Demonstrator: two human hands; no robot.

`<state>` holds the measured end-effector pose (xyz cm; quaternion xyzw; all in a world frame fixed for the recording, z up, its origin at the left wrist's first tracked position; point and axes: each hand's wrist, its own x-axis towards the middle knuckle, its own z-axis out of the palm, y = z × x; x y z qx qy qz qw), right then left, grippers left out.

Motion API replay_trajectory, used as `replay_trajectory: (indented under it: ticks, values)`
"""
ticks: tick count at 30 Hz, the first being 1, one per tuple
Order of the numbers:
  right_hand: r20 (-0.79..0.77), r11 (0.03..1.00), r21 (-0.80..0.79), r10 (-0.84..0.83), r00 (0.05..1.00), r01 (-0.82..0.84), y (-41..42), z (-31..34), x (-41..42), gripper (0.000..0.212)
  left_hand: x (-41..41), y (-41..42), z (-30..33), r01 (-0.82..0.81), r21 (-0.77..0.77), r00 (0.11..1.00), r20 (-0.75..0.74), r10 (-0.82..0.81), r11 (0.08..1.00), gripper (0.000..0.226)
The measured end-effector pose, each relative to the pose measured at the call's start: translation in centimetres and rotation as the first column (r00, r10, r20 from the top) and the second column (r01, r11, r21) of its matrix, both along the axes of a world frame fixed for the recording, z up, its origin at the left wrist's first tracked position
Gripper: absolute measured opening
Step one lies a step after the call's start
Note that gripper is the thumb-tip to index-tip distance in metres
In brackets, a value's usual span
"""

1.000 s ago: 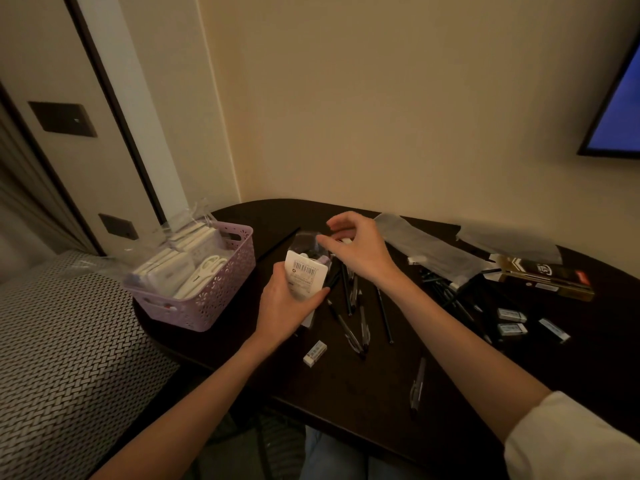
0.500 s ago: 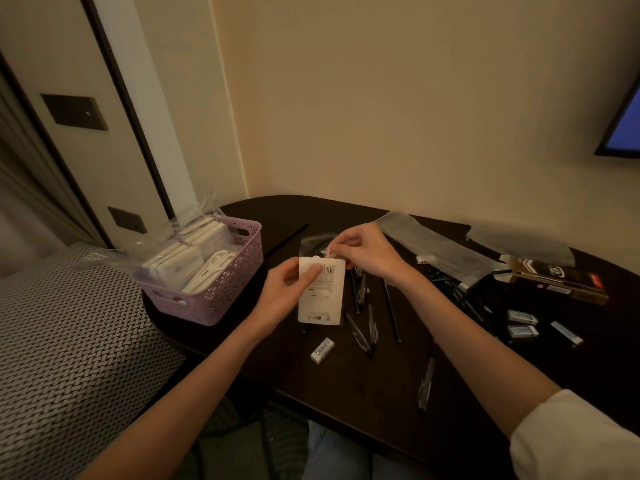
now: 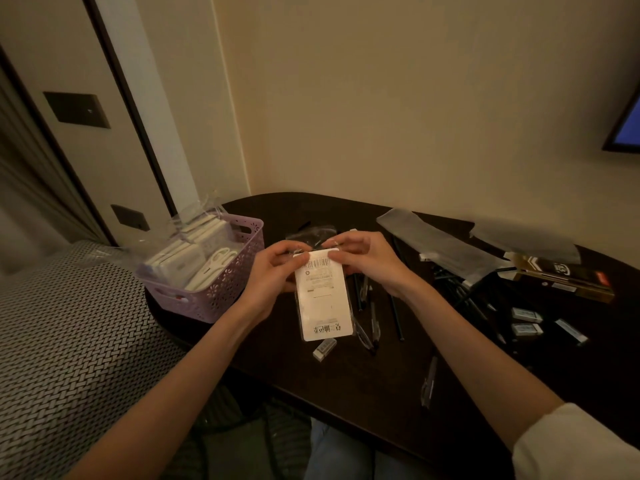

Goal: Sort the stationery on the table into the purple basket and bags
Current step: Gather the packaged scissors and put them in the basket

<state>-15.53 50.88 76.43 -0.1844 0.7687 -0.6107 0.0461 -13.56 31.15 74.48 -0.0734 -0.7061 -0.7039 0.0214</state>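
While both hands (image 3: 277,271) pinch its top, the packet (image 3: 323,296) hangs lengthwise toward the person.

Left hand (image 3: 273,271) and right hand (image 3: 367,261) pinch top of white packet (image 3: 323,299) above dark table (image 3: 346,382), purple basket (image 3: 221,292) left

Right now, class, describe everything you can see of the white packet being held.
The white packet is a flat, upright rectangle in a clear glossy sleeve, with a barcode near its top and small print below, some upside down. The left hand and right hand pinch its top corners above the dark table. Its lower edge hangs just over a small eraser.
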Motion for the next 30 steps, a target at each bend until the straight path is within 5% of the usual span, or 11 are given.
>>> replay_trajectory:
  ticks: [11, 25, 30]
  values:
    - [0.087, 0.974, -0.223, 0.056, 0.995, -0.035, 1.6, -0.5, 0.7, 0.022, 0.6, 0.1, 1.6, 0.163, 0.178, 0.979, 0.089, -0.181, 0.970, 0.016]
    - [0.131, 0.955, -0.283, 0.136, 0.982, -0.094, 2.4, -0.1, 0.9, 0.020, 0.7, 0.9, 1.7, 0.224, 0.244, 0.952, 0.151, -0.265, 0.944, 0.020]
    - [0.033, 0.994, -0.026, -0.108, 0.994, 0.108, 1.5, -0.3, 1.3, 0.004, 0.7, 1.7, 1.5, 0.163, 0.130, 0.972, 0.149, -0.181, 0.978, 0.025]
